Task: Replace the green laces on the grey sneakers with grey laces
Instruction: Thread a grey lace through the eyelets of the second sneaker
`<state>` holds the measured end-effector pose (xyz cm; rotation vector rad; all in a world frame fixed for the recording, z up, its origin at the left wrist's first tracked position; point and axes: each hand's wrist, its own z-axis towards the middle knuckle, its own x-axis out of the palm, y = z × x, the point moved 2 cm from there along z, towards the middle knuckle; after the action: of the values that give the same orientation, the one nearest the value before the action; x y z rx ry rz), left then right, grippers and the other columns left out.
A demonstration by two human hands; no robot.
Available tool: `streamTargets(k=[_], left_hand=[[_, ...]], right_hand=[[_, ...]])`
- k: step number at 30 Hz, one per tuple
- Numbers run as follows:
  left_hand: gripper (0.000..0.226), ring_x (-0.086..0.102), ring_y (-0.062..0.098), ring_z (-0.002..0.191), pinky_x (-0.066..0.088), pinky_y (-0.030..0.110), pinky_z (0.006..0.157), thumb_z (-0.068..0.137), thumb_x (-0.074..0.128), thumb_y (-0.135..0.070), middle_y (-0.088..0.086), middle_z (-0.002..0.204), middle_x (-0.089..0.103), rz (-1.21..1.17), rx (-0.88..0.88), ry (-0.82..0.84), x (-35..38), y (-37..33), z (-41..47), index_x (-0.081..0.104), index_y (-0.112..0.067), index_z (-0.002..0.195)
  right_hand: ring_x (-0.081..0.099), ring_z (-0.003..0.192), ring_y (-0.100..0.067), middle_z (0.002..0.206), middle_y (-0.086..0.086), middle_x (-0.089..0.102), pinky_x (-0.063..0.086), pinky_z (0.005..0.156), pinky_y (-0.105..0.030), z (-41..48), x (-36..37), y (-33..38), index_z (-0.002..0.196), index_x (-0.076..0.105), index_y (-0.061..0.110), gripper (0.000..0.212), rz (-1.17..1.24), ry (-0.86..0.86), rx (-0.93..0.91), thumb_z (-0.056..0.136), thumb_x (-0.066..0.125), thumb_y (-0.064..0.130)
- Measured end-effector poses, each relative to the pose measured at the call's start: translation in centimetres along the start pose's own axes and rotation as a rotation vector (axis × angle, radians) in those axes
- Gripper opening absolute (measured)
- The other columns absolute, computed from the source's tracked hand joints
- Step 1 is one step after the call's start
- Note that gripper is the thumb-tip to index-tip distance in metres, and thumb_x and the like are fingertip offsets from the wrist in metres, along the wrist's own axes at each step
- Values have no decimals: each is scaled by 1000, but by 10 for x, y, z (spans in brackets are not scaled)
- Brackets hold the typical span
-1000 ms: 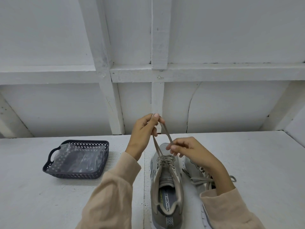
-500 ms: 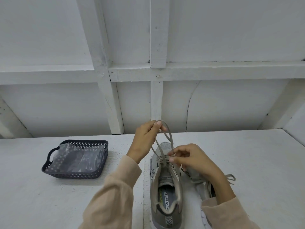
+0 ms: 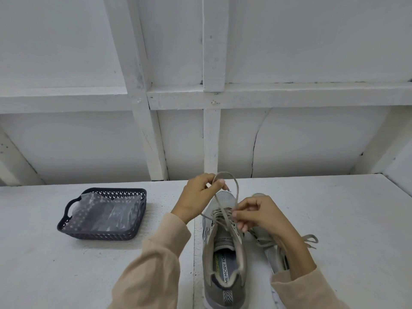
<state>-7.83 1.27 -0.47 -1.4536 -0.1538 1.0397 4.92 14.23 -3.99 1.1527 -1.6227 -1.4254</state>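
A grey sneaker (image 3: 224, 262) stands heel toward me on the white table (image 3: 334, 219), threaded with a grey lace (image 3: 235, 186). My left hand (image 3: 198, 197) pinches the lace above the toe, where it arches into a loop. My right hand (image 3: 256, 212) pinches the lace at the upper eyelets on the shoe's right side. A second grey sneaker (image 3: 273, 253) lies to the right, mostly hidden under my right forearm, its grey lace ends (image 3: 310, 239) trailing on the table. No green lace shows.
A dark plastic basket (image 3: 71, 228) holding a crumpled clear plastic bag (image 3: 107, 215) sits at the left of the table. A white panelled wall (image 3: 289, 141) rises right behind the table's back edge.
My right hand has dropped from mid-lace to the shoe's eyelets. The lace, taut before, now bows into a slack loop, and my left hand sits slightly lower.
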Motion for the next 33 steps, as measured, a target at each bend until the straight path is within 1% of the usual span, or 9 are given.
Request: streamTargets(k=[2, 4, 7, 11, 15, 19, 23, 28, 33], left_hand=[[20, 48, -2, 58, 37, 24, 62, 91, 63, -35, -9, 83, 69, 38, -47, 58, 4, 6, -2, 71, -22, 78], [26, 45, 1, 54, 40, 29, 62, 80, 63, -48, -9, 81, 69, 143, -92, 161, 7, 11, -4, 68, -23, 76], [27, 52, 8, 64, 47, 32, 72, 68, 58, -57, -8, 80, 67, 351, -139, 323, 14, 19, -8, 64, -30, 70], [21, 53, 16, 80, 47, 32, 79, 82, 64, -48, -9, 89, 64, 530, -151, 349, 17, 28, -11, 58, -31, 73], [16, 54, 11, 81, 47, 29, 76, 79, 70, -45, -12, 96, 67, 509, -143, 405, 19, 30, -15, 70, -31, 85], [15, 54, 10, 80, 40, 26, 69, 76, 73, -44, -11, 94, 66, 501, -137, 352, 23, 29, -18, 72, -33, 85], [20, 58, 11, 88, 40, 26, 70, 70, 78, -49, -11, 95, 67, 497, -143, 332, 25, 32, -18, 74, -36, 84], [22, 59, 11, 87, 44, 27, 72, 67, 81, -48, -11, 88, 64, 462, -125, 323, 29, 34, -17, 76, -33, 83], [22, 54, 11, 85, 45, 31, 76, 67, 83, -46, -15, 81, 54, 400, -136, 340, 32, 38, -18, 77, -29, 81]], right_hand=[[62, 46, -22, 62, -20, 66, 54, 47, -26, -1, 0, -2, 81, 63, -9, 5, 17, -17, 26, 81, 68, -11], [63, 47, -23, 62, -20, 67, 54, 47, -26, -1, 0, -3, 81, 61, -8, 7, 10, -11, 61, 82, 67, -11], [65, 51, -26, 67, -23, 67, 53, 46, -26, 0, 0, -6, 81, 60, -6, 9, 14, 11, 110, 83, 67, -10], [63, 50, -22, 64, -17, 67, 51, 45, -23, 2, -1, -12, 79, 63, -4, 8, -18, 43, 151, 83, 67, -8], [61, 49, -19, 58, -11, 65, 51, 47, -23, 1, -2, -13, 77, 66, -3, 7, -80, 16, 169, 83, 67, -8], [60, 50, -19, 58, -12, 64, 53, 49, -23, -1, -2, -9, 76, 67, -3, 7, -150, -13, 177, 82, 70, -5], [59, 45, -16, 55, -10, 63, 52, 49, -22, -4, -1, -6, 80, 66, -7, 5, -192, -2, 201, 82, 70, -6], [59, 45, -15, 54, -7, 64, 53, 49, -22, -4, -1, -5, 76, 68, -4, 7, -243, -2, 201, 78, 75, -4], [57, 43, -16, 52, -7, 63, 52, 48, -22, -3, -1, -6, 74, 69, -4, 8, -273, -19, 209, 77, 76, -2]])
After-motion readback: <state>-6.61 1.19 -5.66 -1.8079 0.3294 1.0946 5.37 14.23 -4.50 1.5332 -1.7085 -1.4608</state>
